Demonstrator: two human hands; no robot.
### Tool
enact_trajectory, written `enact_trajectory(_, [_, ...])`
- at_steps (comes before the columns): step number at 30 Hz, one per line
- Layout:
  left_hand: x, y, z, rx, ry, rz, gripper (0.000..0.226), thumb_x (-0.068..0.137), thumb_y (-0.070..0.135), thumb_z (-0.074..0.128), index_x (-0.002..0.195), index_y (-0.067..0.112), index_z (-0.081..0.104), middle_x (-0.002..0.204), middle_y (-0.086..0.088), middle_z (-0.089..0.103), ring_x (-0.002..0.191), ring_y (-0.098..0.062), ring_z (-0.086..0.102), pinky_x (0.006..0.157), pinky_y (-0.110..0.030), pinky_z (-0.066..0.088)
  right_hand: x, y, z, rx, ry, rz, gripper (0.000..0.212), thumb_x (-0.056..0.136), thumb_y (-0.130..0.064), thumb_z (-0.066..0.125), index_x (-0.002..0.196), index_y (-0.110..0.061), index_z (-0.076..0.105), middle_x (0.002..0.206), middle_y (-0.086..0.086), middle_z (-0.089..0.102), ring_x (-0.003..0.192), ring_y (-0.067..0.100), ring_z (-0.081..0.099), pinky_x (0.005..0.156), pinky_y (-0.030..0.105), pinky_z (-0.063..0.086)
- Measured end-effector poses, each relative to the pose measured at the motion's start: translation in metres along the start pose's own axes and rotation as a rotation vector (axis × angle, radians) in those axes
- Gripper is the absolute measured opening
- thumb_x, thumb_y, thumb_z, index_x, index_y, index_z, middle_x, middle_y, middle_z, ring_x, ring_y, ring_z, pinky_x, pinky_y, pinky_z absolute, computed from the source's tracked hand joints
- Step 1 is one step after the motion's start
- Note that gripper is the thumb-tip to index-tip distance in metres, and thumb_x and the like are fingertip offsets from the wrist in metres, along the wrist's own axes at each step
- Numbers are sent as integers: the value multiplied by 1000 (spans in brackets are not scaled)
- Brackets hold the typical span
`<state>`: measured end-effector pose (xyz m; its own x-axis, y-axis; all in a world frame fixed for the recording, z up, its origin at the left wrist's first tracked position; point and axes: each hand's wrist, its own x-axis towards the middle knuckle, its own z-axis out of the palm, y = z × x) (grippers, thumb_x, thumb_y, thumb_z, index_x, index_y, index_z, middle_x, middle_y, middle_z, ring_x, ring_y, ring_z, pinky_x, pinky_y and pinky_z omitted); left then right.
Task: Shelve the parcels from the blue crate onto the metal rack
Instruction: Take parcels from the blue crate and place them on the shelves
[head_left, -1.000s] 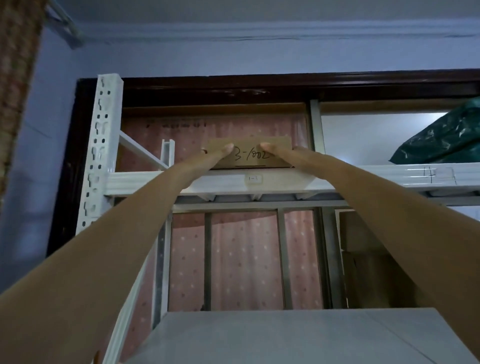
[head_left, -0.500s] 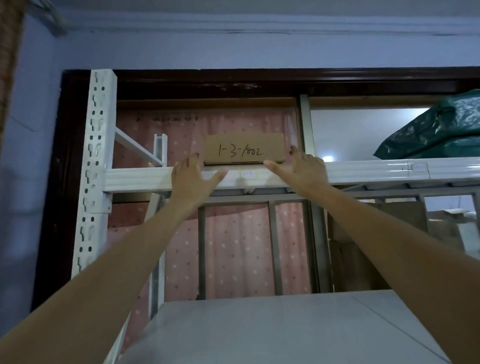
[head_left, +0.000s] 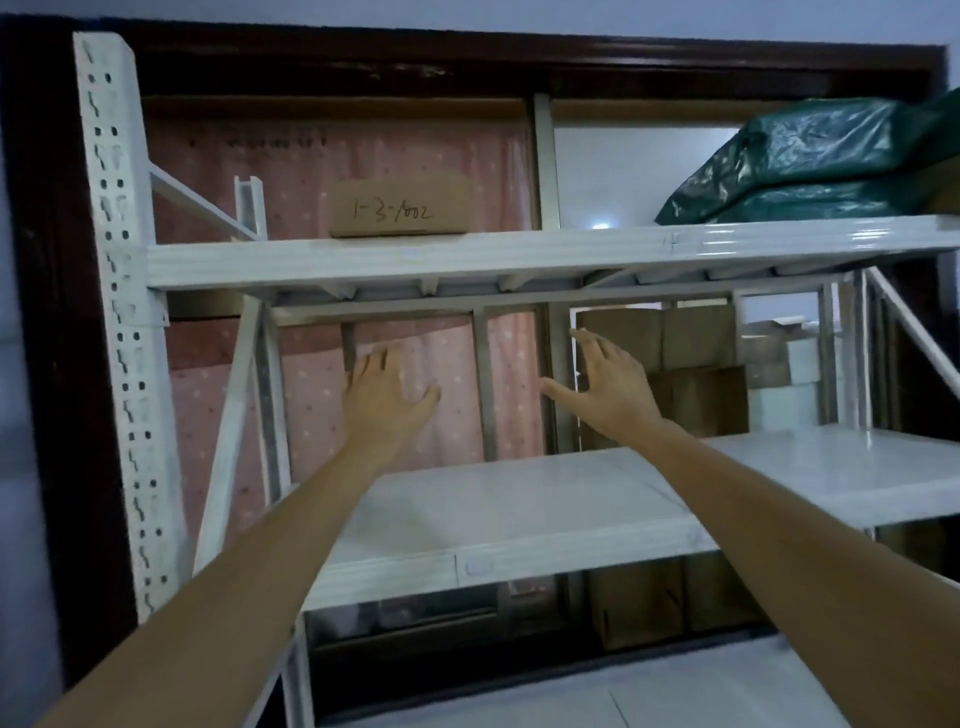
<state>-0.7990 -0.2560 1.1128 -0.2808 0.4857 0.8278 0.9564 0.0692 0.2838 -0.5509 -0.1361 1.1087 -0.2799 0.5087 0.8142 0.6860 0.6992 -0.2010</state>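
Observation:
A brown cardboard parcel (head_left: 400, 208) with "1-3-1002" handwritten on its front rests on the top shelf (head_left: 363, 260) of the white metal rack, left of the middle. My left hand (head_left: 384, 395) and my right hand (head_left: 608, 384) hang in the air below that shelf, fingers spread, holding nothing. Both are well below the parcel and touch nothing. The blue crate is out of view.
Dark green plastic-wrapped bundles (head_left: 810, 166) lie on the top shelf at the right. The white middle shelf (head_left: 519, 509) stretches across under my hands. Cardboard boxes (head_left: 685, 364) stand behind the rack, with more under the middle shelf (head_left: 639, 603). A perforated white upright (head_left: 119, 312) stands at left.
Both hands have let go of the parcel and dropped from the top shelf's edge to below it. The parcel stays on the shelf. The view has tilted downward.

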Motion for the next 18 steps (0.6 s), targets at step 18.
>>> enact_trajectory(18, [-272,363,156,-225,-611,38,63,88,55,50,137,17,44,143,-4,47,131,-27,41,107,-44,33,-325,287,-212,3,-451,456,84,85,-65,55,149,-18,30,150,10,40,133,30,44,107,48,40])
